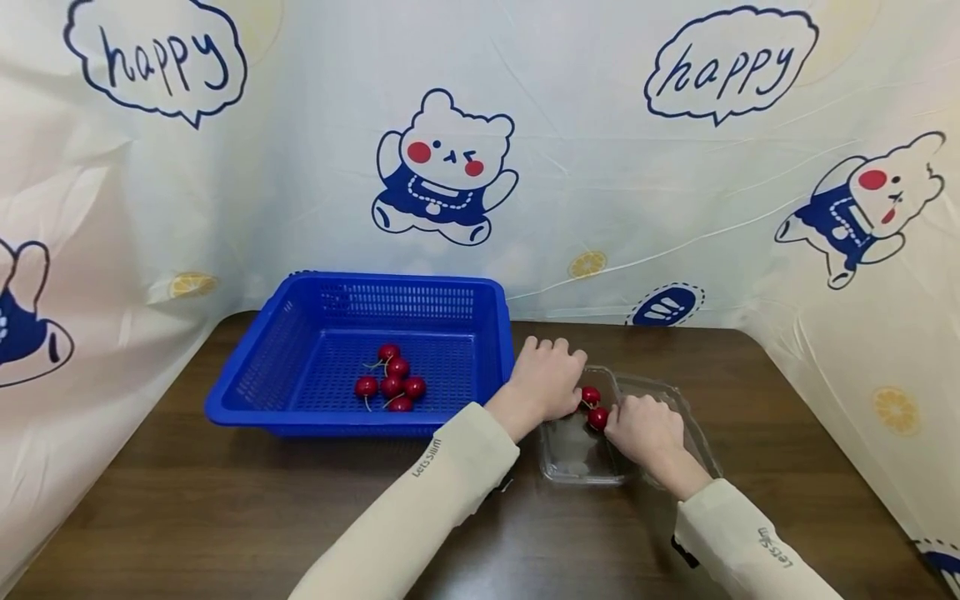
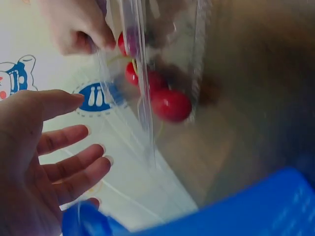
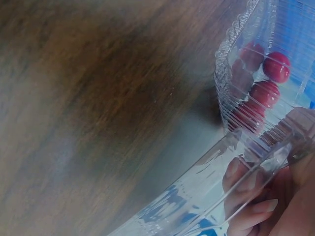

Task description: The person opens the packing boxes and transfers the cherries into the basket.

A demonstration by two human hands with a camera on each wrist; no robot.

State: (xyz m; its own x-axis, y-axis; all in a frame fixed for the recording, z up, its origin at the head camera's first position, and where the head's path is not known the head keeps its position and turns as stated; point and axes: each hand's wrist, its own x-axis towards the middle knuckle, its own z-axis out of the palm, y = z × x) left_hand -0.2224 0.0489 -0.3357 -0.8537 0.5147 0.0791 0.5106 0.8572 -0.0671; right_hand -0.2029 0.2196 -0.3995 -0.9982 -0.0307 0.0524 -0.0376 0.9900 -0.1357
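Blue basket (image 1: pixel 491 304), perforated and rectangular, taken as the reference point on the brown table (image 1: pixel 225 517). The box (image 1: pixel 581 462) stands just right of the basket; it is clear, thin-walled plastic with a ribbed edge, colourless apart from glare along its rims, and its lid (image 1: pixel 695 425) is swung out on the side away from the basket. Inside the box lies a cluster of cherries (image 1: pixel 597 418), round, glossy and deep red, with thin greenish stems; the hands cover part of it in the head view, so its count is not certified. Six more fruits (image 1: pixel 392 387) of like colour and gloss lie on the basket's floor. Left hand (image 1: pixel 546 377): between basket and box, fingers spread, thumb apart, gripping nothing; the left wrist view shows a gap between its fingertips and the box. Right hand (image 1: pixel 647 429): on the side of the box farther from the basket, fingers curled round the plastic edge, gripping the box near the lid. Both sleeves (image 1: pixel 408 500) are cream with dark lettering.
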